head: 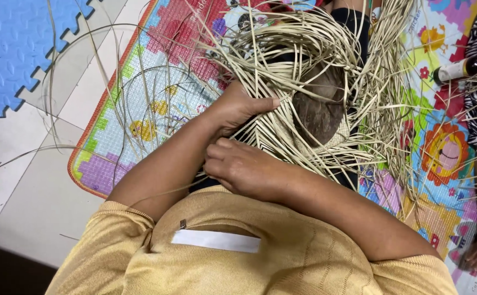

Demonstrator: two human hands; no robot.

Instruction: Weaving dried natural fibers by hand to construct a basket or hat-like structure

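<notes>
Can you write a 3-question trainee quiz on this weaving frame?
1. True or false: both hands touch the straw weave.
2. Which hand is higher in the picture: the left hand or the right hand?
3. The mat under the work is: A plain grey, B colourful, C black.

Key: 1 true; 2 left hand; 3 B.

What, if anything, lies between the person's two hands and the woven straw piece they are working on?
Nothing visible does. The left hand already grips the woven straw piece at its edge, and the right hand pinches strands just below it. Loose strands only fan outward around them.
</notes>
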